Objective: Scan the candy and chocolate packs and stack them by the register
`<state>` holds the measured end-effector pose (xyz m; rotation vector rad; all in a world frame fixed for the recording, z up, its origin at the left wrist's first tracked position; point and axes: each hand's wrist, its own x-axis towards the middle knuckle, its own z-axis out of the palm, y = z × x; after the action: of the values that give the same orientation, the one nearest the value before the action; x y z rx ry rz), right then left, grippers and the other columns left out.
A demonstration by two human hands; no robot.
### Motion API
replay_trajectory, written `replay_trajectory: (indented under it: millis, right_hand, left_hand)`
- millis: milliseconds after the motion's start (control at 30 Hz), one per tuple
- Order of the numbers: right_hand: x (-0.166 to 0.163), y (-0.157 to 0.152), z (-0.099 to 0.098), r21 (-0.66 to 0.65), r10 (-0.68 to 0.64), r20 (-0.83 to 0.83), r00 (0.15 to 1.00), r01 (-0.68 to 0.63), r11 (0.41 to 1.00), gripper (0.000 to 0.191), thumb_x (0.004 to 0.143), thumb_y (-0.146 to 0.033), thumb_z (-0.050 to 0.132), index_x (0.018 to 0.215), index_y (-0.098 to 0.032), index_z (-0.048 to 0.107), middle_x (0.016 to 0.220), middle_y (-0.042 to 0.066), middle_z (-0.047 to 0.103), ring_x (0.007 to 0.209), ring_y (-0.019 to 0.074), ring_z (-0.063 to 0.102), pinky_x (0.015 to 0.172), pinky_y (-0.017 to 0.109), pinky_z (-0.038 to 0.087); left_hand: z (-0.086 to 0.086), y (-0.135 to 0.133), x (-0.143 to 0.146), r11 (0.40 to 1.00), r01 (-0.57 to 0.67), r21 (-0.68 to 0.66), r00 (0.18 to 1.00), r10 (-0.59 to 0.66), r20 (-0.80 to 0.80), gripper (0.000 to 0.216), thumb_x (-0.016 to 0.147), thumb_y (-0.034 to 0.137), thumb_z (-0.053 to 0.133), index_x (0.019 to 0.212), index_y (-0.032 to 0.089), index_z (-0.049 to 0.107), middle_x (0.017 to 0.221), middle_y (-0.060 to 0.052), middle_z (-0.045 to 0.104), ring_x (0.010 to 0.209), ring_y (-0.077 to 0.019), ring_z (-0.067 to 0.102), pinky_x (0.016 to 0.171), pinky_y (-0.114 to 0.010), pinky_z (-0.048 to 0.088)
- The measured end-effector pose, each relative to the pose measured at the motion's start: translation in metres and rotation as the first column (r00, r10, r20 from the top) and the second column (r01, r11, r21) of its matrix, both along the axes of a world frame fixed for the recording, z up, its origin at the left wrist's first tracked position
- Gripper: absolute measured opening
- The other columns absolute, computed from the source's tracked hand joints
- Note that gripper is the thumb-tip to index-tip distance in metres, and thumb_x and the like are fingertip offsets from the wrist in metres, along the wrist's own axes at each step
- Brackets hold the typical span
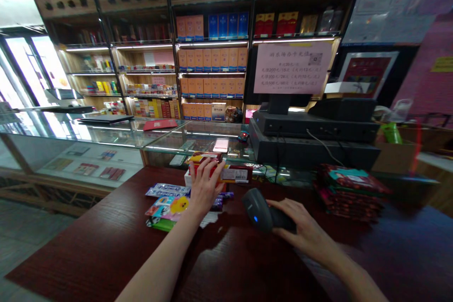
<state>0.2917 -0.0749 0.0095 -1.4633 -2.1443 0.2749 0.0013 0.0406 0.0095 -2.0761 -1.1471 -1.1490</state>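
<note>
My right hand (300, 226) is wrapped round the handle of a black barcode scanner (255, 207), held just above the dark wood counter. A blue light glows on the scanner's head. My left hand (205, 188) reaches over a cluster of packaged goods with its fingers spread, the tips at a red and white box (189, 178). Whether the fingers touch that box I cannot tell. Beside it lies another box (236, 174) with a barcode on its side. Left of my wrist are blue-white snack packets (168, 190) and a colourful bag with a yellow duck (177, 205).
A stack of dark red packets (350, 193) sits at the right on the counter (106, 245). Behind are a glass display case (170, 139), a red folder (160, 125) and a black register (314, 130) with a paper sign (292, 68). Shelves of boxed goods line the wall.
</note>
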Motion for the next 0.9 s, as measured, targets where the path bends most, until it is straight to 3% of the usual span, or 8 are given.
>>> replay_trajectory:
  millis: [667, 900]
  right_hand:
    - [0.0005, -0.0016, -0.0001, -0.055, -0.015, -0.051, 0.999, 0.012, 0.998, 0.046, 0.084, -0.040, 0.064, 0.128, -0.027, 0.060, 0.127, 0.010, 0.063, 0.123, 0.0316, 0.053, 0.107, 0.049, 0.038]
    - [-0.0057, -0.0028, -0.0020, -0.120, 0.058, -0.045, 0.997, -0.063, 0.991, 0.052, 0.083, -0.040, 0.067, 0.133, -0.030, 0.058, 0.128, 0.008, 0.063, 0.124, 0.0307, 0.052, 0.108, 0.048, 0.038]
  left_hand:
    - [0.0000, 0.0003, -0.0017, 1.000, -0.003, -0.005, 1.000, 0.003, 0.001, 0.069, 0.078, 0.024, 0.074, 0.142, 0.027, 0.049, 0.131, -0.009, 0.062, 0.134, -0.0305, 0.046, 0.122, -0.060, 0.006]
    - [0.0020, -0.0033, -0.0012, 1.000, -0.001, -0.023, 1.000, 0.001, 0.001, 0.069, 0.078, 0.023, 0.075, 0.142, 0.027, 0.049, 0.132, -0.009, 0.061, 0.134, -0.0308, 0.045, 0.122, -0.061, 0.008]
